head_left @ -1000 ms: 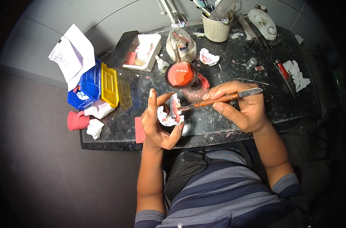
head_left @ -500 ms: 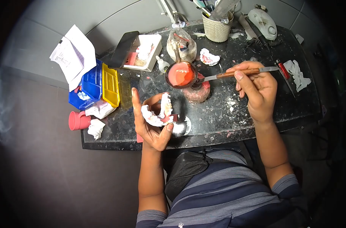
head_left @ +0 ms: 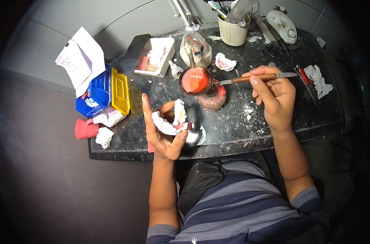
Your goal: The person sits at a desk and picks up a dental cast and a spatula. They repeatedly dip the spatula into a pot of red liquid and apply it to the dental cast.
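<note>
My left hand (head_left: 164, 138) is closed around a white plaster dental cast (head_left: 168, 122) with pinkish-red material on it, held over the front of the dark worktop. Between thumb and fingers, my right hand (head_left: 274, 95) grips the wooden handle of a metal spatula (head_left: 258, 78). The spatula's left tip is at the right rim of a small round pan (head_left: 195, 80) that holds red, glossy wax. Beneath the pan is a rounded, pink-stained base (head_left: 213, 100); the pan hides part of it.
Blue (head_left: 100, 86) and yellow (head_left: 120, 91) trays, a pink mug (head_left: 86, 129) and a white box (head_left: 168, 53) are at left. Behind stand a plastic container (head_left: 205, 51) and a woven basket (head_left: 233, 33). Another cast (head_left: 225, 62) lies behind the pan; a red-handled tool (head_left: 302, 75) is at right.
The spatula's left tip has shifted slightly left and up to the pan's rim. The whole view has moved slightly; both hands keep their holds.
</note>
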